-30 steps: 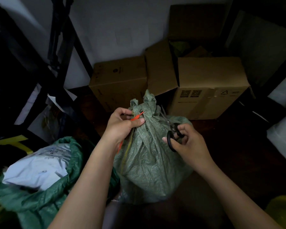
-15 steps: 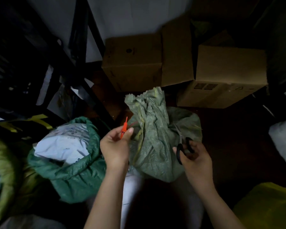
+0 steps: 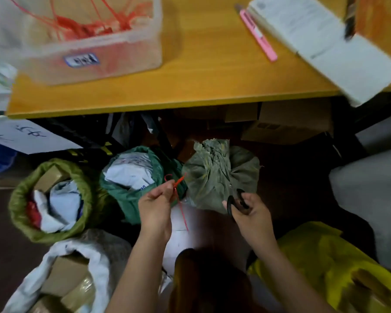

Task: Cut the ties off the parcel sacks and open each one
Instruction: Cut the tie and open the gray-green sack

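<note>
A grey-green woven sack [image 3: 221, 175] stands on the floor under the table edge, its neck still bunched but with no tie around it. My left hand [image 3: 155, 205] pinches a cut red plastic tie [image 3: 178, 195] just left of that sack; the tie's tail hangs down. My right hand [image 3: 250, 213] grips black scissors [image 3: 235, 201] by the handles, touching the sack's near right side. Left of them stand a dark green sack [image 3: 131, 177] and an olive sack [image 3: 50, 197], both open with parcels showing.
A wooden table [image 3: 190, 71] spans the top, carrying a clear tub [image 3: 88, 35] of red ties, a pink pen [image 3: 257, 35] and a white booklet [image 3: 325, 46]. Cardboard boxes [image 3: 287, 123] sit under it. A white sack [image 3: 72, 274] and a yellow bag [image 3: 325, 267] lie near me.
My left hand pulled the red tie off the grey-green sack's neck and drew it left. My head has lifted, so the table top is now in view.
</note>
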